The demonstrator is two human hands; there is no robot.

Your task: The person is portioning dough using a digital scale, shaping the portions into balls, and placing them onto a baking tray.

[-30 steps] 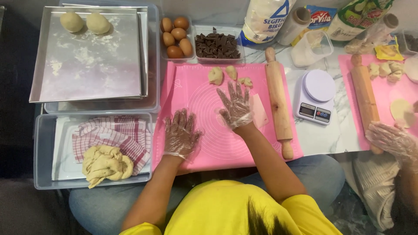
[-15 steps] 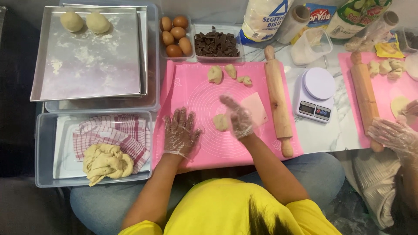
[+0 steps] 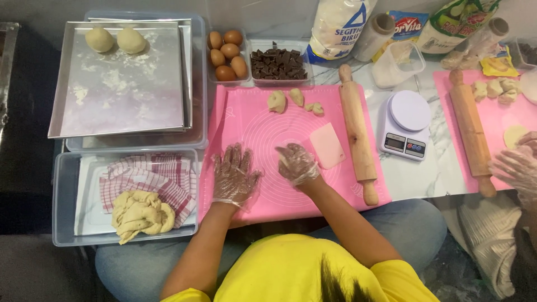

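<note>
My left hand [image 3: 235, 176], in a clear plastic glove, lies flat with fingers spread on the pink silicone mat [image 3: 246, 120]. My gloved right hand [image 3: 295, 163] is curled over a small dough piece on the mat's middle; the dough is almost hidden under the palm. A pale pink scraper [image 3: 327, 145] lies just right of that hand. Three small dough pieces [image 3: 296, 98] sit at the mat's far edge. A wooden rolling pin [image 3: 358, 134] lies along the mat's right side.
A metal tray [image 3: 117, 84] with two dough balls is at the far left, and a plastic tub [image 3: 64, 201] with checked cloth and a dough lump sits below it. Eggs [image 3: 226, 53], chocolate chunks [image 3: 278, 64] and a white scale [image 3: 405, 126] stand nearby. A co-worker's gloved hand [image 3: 517, 165] works at another pink mat.
My right hand came back from the mat's far part, took a small dough piece and now cups over it. My left hand shifted slightly left and stayed flat.
</note>
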